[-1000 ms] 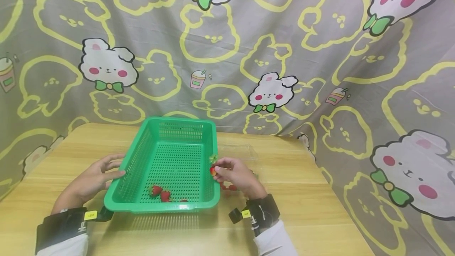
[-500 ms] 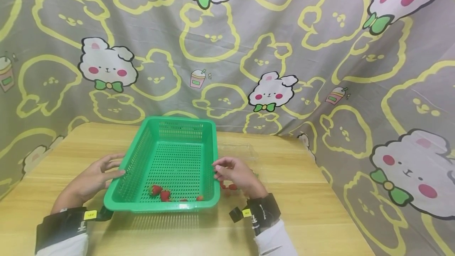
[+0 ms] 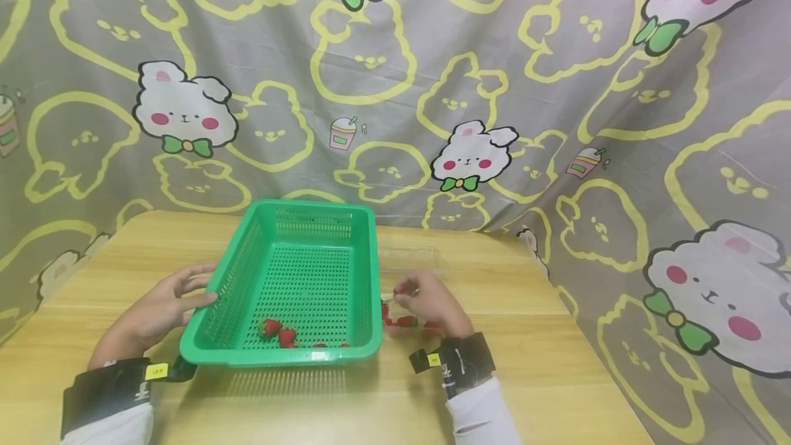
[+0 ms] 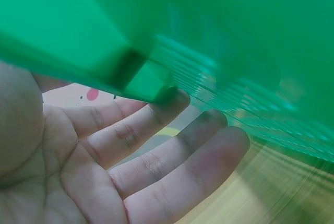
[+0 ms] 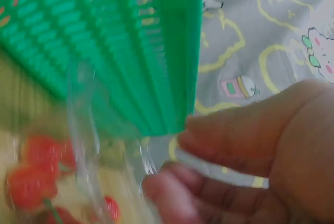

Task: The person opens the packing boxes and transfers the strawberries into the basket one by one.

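"Two strawberries [image 3: 287,338] I can see well inside the green basket [image 3: 374,273], at its end near to me; small red parts of others [image 3: 318,345] show just behind the near rim."

"And beside the basket?"

"On its right side stands a clear plastic container [image 5: 86,140], and more strawberries [image 5: 31,185] lie in it. They are blurred in the view from my right wrist, so I cannot count them."

"What is your right hand doing?"

"My right hand [image 3: 429,301] is above this container. The fingers are bent, and between the thumb and forefinger there is a small gap. Whether a fingertip touches the plastic, I cannot tell."

"And the left one?"

"My left hand [image 3: 154,311] is at the left side of the basket, the fingers stretched and a little spread below the rim, the thumb against the rim from outside."

"What is around all this?"

"Under everything is the tabletop [image 3: 525,362] of light wood colour, and behind it hangs a grey cloth [image 3: 383,112] with white rabbits."
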Motion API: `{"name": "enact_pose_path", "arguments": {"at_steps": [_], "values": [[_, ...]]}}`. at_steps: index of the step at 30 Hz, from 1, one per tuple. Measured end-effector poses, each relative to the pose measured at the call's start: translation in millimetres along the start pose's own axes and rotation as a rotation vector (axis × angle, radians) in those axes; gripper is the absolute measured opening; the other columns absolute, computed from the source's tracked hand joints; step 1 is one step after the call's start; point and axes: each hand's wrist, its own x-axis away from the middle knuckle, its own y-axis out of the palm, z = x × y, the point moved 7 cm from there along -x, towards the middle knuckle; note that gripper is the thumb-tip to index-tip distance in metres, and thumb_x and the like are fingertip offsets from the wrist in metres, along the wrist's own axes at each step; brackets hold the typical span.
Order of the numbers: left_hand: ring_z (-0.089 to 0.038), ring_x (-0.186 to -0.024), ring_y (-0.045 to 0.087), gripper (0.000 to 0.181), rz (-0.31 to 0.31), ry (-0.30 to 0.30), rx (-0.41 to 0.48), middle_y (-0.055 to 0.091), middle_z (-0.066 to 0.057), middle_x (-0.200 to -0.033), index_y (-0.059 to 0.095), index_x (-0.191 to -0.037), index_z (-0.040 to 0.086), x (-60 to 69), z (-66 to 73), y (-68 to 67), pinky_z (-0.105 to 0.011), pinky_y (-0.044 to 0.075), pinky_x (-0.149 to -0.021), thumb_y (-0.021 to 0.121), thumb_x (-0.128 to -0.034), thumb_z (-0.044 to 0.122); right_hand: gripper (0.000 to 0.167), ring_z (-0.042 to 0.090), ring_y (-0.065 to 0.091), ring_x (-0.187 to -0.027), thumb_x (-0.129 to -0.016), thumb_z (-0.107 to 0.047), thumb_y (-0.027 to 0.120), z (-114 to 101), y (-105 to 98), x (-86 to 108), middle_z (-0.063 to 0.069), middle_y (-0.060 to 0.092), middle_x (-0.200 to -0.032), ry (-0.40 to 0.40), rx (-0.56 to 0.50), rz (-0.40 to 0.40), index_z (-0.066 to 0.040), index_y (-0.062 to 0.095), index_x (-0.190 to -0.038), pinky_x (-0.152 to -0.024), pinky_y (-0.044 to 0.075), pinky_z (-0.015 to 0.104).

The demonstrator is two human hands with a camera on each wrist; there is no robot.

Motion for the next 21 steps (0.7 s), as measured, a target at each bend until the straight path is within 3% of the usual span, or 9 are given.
{"name": "enact_pose_path", "arguments": {"at_steps": [3,9,16,21], "values": [[-0.053,-0.129,0.027,0.065,0.002,-0.005,-0.002,0.020,-0.034,-0.148,0.014,-0.148,-0.006,0.5,-0.4,-0.2,-0.073,0.036,-0.088,0.054,-0.1006,0.016,0.012,0.020,0.059,-0.081,-0.085,-0.004,0.070,8.4,-1.3,0.8,0.003,0.064,-0.090,0.039,0.089,0.001,-0.003,0.068,-0.097,-0.072,0.051,0.036],[-0.052,-0.128,0.028,0.065,0.006,-0.005,-0.001,0.020,-0.035,-0.148,0.015,-0.148,-0.006,0.2,-1.1,-0.6,-0.073,0.036,-0.088,0.054,-0.1007,0.016,0.014,0.020,0.054,-0.067,-0.078,-0.001,0.075,24.3,6.1,2.0,0.005,0.062,-0.079,0.154,0.123,-0.055,-0.003,0.067,-0.090,-0.059,0.047,0.033],[-0.052,-0.128,0.029,0.064,0.003,-0.001,-0.004,0.020,-0.034,-0.148,0.016,-0.149,-0.005,-0.1,-1.4,-0.5,-0.072,0.037,-0.088,0.053,-0.1008,0.016,0.015,0.019,0.055,-0.067,-0.068,-0.003,0.081,31.9,19.4,0.5,-0.001,0.063,-0.069,0.157,0.211,-0.113,-0.009,0.071,-0.077,-0.058,0.047,0.033],[-0.053,-0.129,0.028,0.066,0.004,-0.010,-0.008,0.019,-0.034,-0.148,0.014,-0.149,-0.005,-0.2,-1.1,-0.5,-0.073,0.036,-0.087,0.053,-0.1009,0.017,0.021,0.019,0.057,-0.070,-0.065,-0.001,0.081,36.0,22.3,-4.1,-0.002,0.064,-0.072,0.146,0.225,-0.112,-0.007,0.072,-0.084,-0.062,0.049,0.033]]}}
